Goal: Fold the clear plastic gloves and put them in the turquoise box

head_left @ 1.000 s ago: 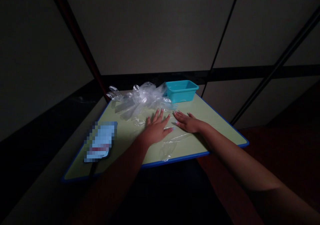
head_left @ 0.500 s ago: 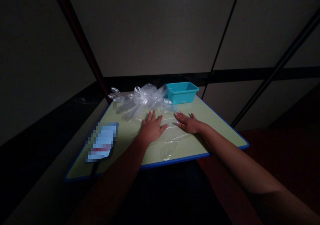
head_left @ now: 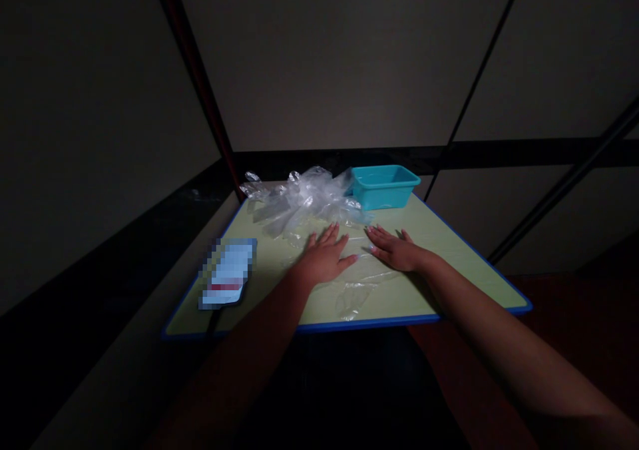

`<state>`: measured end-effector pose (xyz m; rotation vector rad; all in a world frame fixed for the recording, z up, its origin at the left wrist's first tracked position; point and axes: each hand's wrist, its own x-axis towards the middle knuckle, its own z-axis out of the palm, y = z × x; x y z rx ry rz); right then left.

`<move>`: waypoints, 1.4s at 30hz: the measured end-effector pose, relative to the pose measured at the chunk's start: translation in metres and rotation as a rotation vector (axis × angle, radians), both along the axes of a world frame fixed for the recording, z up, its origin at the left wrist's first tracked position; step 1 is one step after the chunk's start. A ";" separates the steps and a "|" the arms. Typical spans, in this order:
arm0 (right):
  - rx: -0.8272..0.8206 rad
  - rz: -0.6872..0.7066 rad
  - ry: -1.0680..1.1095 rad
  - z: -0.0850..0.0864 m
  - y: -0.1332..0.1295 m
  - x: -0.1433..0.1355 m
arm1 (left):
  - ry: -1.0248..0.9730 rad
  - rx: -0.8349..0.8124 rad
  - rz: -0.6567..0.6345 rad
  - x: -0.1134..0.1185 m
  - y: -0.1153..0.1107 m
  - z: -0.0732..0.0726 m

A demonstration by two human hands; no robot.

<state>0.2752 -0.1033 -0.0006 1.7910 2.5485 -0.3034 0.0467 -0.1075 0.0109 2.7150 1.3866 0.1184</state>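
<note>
A thin clear plastic glove (head_left: 355, 297) lies spread on the pale green table, its outline hard to make out against the top. My left hand (head_left: 324, 257) rests flat on its left part, fingers stretched forward and thumb pointing right. Across a small gap, my right hand (head_left: 394, 250) lies flat over the right side with its fingers angled forward and left. Both hands are open and grip nothing. Just beyond the fingertips sits a loose, crumpled heap of clear plastic gloves (head_left: 309, 200).
A turquoise plastic basket (head_left: 385, 196) stands at the back of the table, touching or close to the heap's right side. On the left lies a phone-like device (head_left: 230, 273), its screen blurred out. The small table has a blue edge (head_left: 369, 324); panelled walls (head_left: 339, 64) rise behind it.
The view has swung left, so everything appears farther right. Against the table, both hands stay nearly where they were, still flat on the plastic.
</note>
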 end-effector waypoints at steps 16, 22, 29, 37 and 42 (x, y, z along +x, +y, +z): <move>-0.006 0.006 -0.001 0.001 -0.001 0.000 | 0.088 -0.150 0.142 0.000 -0.002 -0.001; -0.005 0.015 -0.001 0.003 -0.001 0.000 | 0.084 -0.180 0.224 -0.001 -0.005 0.001; -0.002 0.011 -0.004 0.003 -0.001 0.000 | 0.031 -0.029 0.108 -0.001 -0.005 0.003; -0.003 0.011 -0.002 0.001 0.000 0.000 | 0.009 -0.103 -0.048 0.002 -0.006 0.002; -0.004 0.009 -0.003 0.002 0.000 0.000 | 0.039 -0.162 0.045 -0.001 -0.003 0.001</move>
